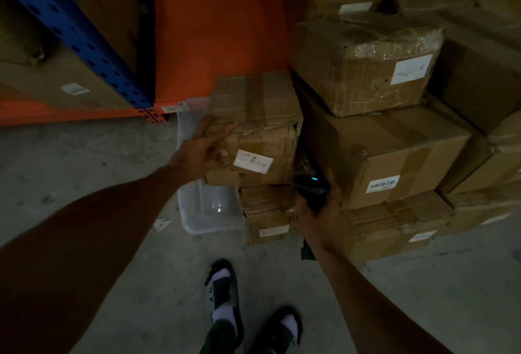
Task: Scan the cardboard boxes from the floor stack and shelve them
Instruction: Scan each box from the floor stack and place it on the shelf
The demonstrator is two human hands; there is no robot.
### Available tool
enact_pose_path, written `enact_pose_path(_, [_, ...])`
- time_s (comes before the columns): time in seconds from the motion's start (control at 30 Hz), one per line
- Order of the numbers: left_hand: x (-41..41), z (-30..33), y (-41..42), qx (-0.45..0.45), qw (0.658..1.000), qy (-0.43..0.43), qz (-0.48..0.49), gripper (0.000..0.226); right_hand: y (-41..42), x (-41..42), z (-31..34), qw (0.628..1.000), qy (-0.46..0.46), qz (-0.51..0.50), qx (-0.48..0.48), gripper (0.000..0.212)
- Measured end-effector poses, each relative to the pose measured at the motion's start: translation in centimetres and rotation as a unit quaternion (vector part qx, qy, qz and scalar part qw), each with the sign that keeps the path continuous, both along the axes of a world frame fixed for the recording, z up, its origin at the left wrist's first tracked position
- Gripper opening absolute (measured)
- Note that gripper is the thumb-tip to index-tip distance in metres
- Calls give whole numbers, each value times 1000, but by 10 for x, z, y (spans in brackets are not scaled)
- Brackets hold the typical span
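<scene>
- Your left hand lies flat, fingers spread wide, on the left top edge of the taped box. It touches the box but does not grip it yet.
- Your right hand is wrapped around a black scanner, just right of the taped box and a bit lower. A small blue light shows on top of the scanner.
- The taped box has a white label on its front, next to your left fingers. I cannot tell if it has been scanned.
- I think the job is at an early part: lots of boxes sit on the floor, and this one is not lifted.
- The taped box sits on a smaller box. To its right is the big pile, with a large box and a wrapped box on top of that.
- A clear plastic bin stands touching the left side of the taped box, under your left hand. It could get in your way when you lift.
- Behind and left of the taped box is the shelf, with a blue post and an orange beam.
- Your feet are near, on the floor in front of the taped box, so mind your toes.
</scene>
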State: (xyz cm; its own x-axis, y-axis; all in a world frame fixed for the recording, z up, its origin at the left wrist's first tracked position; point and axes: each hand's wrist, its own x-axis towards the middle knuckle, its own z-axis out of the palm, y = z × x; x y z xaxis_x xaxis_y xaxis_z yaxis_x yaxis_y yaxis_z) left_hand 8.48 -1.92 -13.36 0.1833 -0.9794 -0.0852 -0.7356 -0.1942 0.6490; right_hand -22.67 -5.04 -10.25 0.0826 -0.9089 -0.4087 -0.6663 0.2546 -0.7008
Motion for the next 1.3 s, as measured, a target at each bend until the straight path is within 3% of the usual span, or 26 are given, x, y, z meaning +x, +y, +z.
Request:
enact_pose_path(0.2, [69,13,8,51,997,-28,-44,74,-27,23,-18,988,128,72,47,68])
enact_pose_path(0.4, [56,3,19,33,998,-5,-59,82,-45,49,-39,966,224,121,32,76])
enact_pose_path(0.67, [51,-6,31,41,998,23,-31,74,-44,47,-47,962,238,131,33,87])
enact_pose_path(0.83, [53,-7,31,41,998,22,-31,72,-36,46,-31,981,169,99,-13,93])
enact_pose_path(0.93, [52,-2,26,35,998,30,-33,71,-35,62,-10,996,16,35,-79,91])
enact_pose_path(1.03, [53,6,21,40,998,37,-24,70,-45,94,10,993,-116,31,-23,92])
enact_pose_path(1.13, [47,9,17,38,998,49,9,76,-59,132,11,987,-160,-3,29,98])
enact_pose_path(1.23, [31,11,8,10,976,180,121,79,-71,152,4,978,-180,-101,8,86])
enact_pose_path(1.3, [24,8,-2,16,922,309,231,85,-77,152,-2,976,-176,-130,-2,79])
